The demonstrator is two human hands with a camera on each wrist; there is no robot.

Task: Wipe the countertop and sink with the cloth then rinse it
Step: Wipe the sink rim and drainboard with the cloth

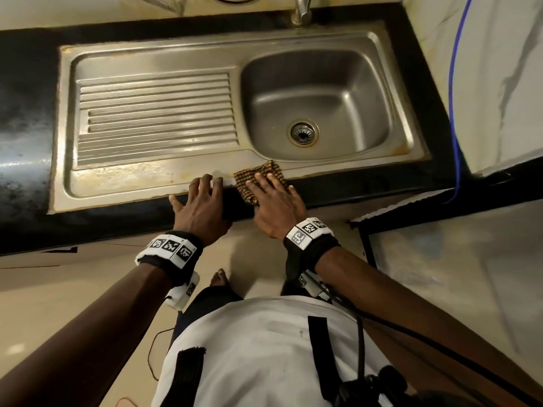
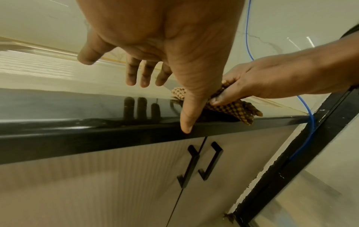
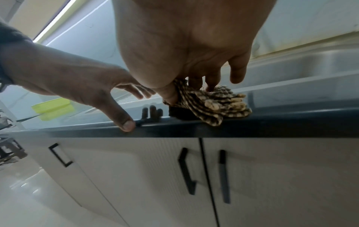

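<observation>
The checked brown-and-tan cloth (image 1: 258,180) lies on the front edge of the table (image 1: 338,193), straddling the black strip and the near rim of the steel sink (image 1: 293,168), at about 6 o'clock from the drain (image 1: 302,133). The right hand (image 1: 274,205) lies on top of it, fingers (image 1: 266,179) spread and pointing toward 12 o'clock. The cloth shows beyond the fingertips and to their left, bunched under the palm. In the right wrist view the thumb (image 3: 169,95) curls against the cloth's (image 3: 215,106) left fold while the fingers (image 3: 211,83) press down on it, so the hand pinches the cloth lightly; one corner hangs over the table's (image 3: 272,129) front lip.

The left hand (image 1: 201,205) lies just beside the cloth at its 9 o'clock, without touching it. Its fingers (image 1: 205,183) are straight and apart, tips on the sink rim, thumb (image 2: 187,116) extended over the table's edge (image 2: 77,135). It holds nothing.

A tap (image 1: 301,10) stands at 12 o'clock from the basin, the ribbed drainboard (image 1: 155,118) at 9 o'clock. Black cabinet handles (image 3: 186,170) show below.
</observation>
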